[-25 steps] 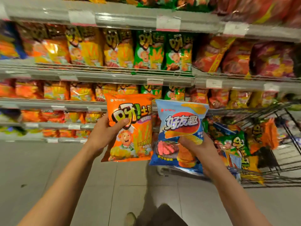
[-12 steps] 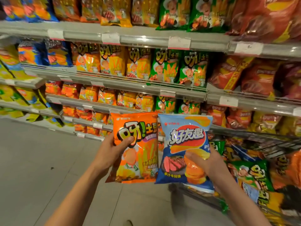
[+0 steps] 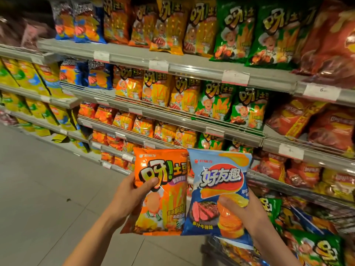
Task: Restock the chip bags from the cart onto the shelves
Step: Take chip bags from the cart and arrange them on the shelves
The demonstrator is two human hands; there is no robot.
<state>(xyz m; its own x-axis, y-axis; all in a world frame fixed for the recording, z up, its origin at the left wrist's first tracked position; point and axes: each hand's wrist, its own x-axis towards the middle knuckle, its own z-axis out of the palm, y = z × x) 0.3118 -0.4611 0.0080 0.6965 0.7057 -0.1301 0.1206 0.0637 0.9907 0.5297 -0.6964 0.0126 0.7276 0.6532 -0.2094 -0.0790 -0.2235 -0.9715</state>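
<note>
Orange bag (image 3: 163, 191) pinched in left hand (image 3: 132, 194), blue bag (image 3: 219, 192) gripped in right hand (image 3: 247, 214), both held before the shelves (image 3: 192, 66), neither placed yet; cart (image 3: 307, 242) still holds more bags.

Grey metal shelves (image 3: 194, 67), tiered, white price tags on the front rails. Stock by tier: orange bags (image 3: 159, 91), green bags (image 3: 247, 110), red bags (image 3: 332, 129), blue bags (image 3: 98, 77), yellow bags (image 3: 28, 79) far left. Grey tiled floor (image 3: 44, 189) below.
</note>
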